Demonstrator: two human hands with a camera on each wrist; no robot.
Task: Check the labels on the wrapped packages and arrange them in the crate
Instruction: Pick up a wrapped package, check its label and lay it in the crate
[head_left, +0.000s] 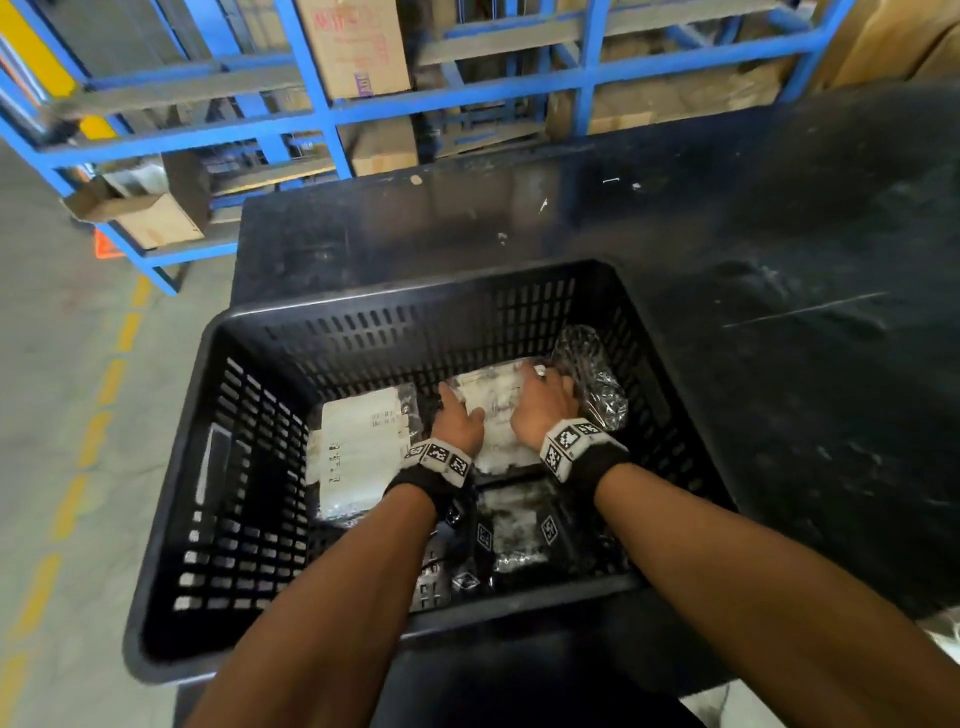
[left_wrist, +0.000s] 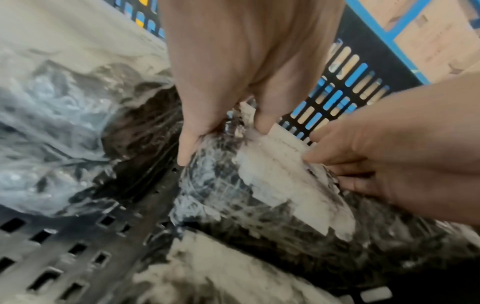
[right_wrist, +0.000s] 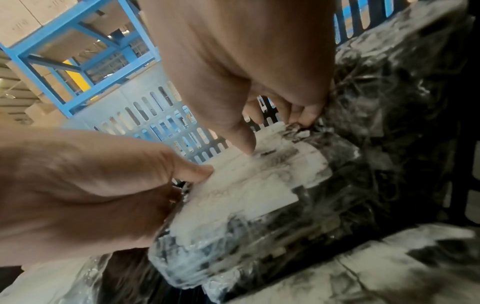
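Observation:
A black slotted crate (head_left: 171, 519) stands on a black table (head_left: 779, 249). In its middle lies a film-wrapped dark package (head_left: 493, 415) with a white label on top, also seen as the package (left_wrist: 272, 185) and the package (right_wrist: 246, 197). My left hand (head_left: 460, 415) grips its left edge, thumb on the label and fingers down the side, as the left hand (left_wrist: 223, 139) shows. My right hand (head_left: 543, 400) holds the right edge, with its thumb pressing the label and its fingers curled over the far end, as the right hand (right_wrist: 275, 133) shows.
Other wrapped packages lie in the crate: a white-labelled one (head_left: 358, 447) on the left, a dark shiny one (head_left: 592, 379) against the right wall, and another (head_left: 514, 525) near the front. Blue racks (head_left: 311, 119) with cardboard boxes stand behind the table.

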